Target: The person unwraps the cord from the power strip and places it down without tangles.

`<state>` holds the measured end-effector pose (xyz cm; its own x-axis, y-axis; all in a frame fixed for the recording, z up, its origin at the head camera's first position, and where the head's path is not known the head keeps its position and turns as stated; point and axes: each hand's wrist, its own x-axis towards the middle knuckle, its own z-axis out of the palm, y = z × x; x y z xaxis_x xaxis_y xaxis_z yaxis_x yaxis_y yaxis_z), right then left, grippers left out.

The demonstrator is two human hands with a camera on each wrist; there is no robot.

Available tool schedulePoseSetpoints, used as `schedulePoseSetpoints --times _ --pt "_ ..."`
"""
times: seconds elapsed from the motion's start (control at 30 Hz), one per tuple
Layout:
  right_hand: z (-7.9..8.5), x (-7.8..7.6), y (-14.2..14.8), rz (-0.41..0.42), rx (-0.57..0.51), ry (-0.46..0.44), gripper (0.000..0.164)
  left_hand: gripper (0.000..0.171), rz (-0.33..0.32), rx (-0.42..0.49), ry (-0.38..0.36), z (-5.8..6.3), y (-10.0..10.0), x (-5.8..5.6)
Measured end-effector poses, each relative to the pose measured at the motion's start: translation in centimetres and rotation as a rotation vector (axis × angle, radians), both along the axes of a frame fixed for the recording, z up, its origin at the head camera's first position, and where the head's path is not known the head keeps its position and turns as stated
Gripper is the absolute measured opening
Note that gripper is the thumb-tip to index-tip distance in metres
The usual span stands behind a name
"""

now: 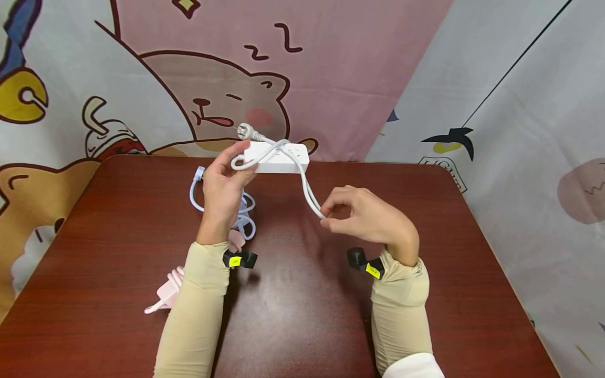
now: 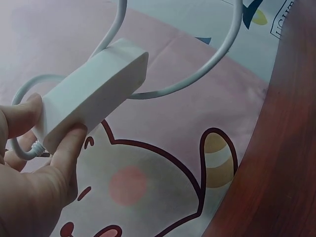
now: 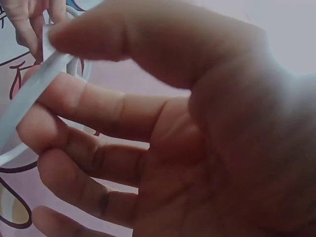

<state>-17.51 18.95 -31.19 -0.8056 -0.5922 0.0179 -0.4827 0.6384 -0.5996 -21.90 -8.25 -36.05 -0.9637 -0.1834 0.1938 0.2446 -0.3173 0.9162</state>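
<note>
A white power strip [image 1: 283, 166] hangs above the far edge of the table, its plug [image 1: 246, 131] pointing up and left. My left hand [image 1: 226, 181] grips its left end between thumb and fingers, as the left wrist view also shows. The strip's white cord [image 1: 304, 181] loops over its top and runs down to the right. Near the end of that loop, my right hand [image 1: 371, 215] pinches the cord between thumb and fingertips. In the right wrist view the cord [image 3: 29, 98] passes under the thumb, with the other fingers loosely bent.
Behind my left hand lies a bluish-white cord [image 1: 248, 226] with a plug [image 1: 199, 173], partly hidden. A pink plug with a wound cord [image 1: 167, 291] is left of my left forearm. The brown table [image 1: 293, 315] ends at a printed cloth backdrop [image 1: 354, 79].
</note>
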Motion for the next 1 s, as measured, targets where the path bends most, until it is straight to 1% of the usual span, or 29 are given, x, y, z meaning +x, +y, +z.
schedulePoseSetpoints --times 0.1,0.2,0.37,0.53,0.7,0.87,1.0 --pt "-0.1 -0.1 -0.3 -0.018 -0.001 0.005 0.005 0.049 -0.003 -0.005 0.006 -0.1 0.1 0.0" --pt "-0.2 -0.2 -0.6 -0.044 -0.039 0.067 0.006 0.049 -0.007 -0.013 0.002 -0.1 0.2 0.1" --pt "-0.6 -0.7 -1.1 -0.120 -0.166 0.224 0.007 0.049 -0.011 -0.050 -0.004 -0.2 0.4 0.0" --pt "-1.2 -1.4 -2.1 -0.222 -0.285 0.320 0.015 0.048 -0.028 -0.105 -0.006 -0.4 0.7 0.1" --pt "-2.0 -2.0 -3.4 -0.317 -0.390 0.400 0.019 0.048 -0.070 -0.133 -0.006 -0.5 0.9 0.2" --pt "-2.6 -2.5 -4.5 -0.379 -0.424 0.483 0.021 0.048 -0.100 -0.151 0.008 -0.6 1.2 0.2" --pt "-3.1 -2.8 -5.0 -0.429 -0.428 0.521 0.020 0.047 -0.109 -0.177 0.014 -0.7 1.4 0.2"
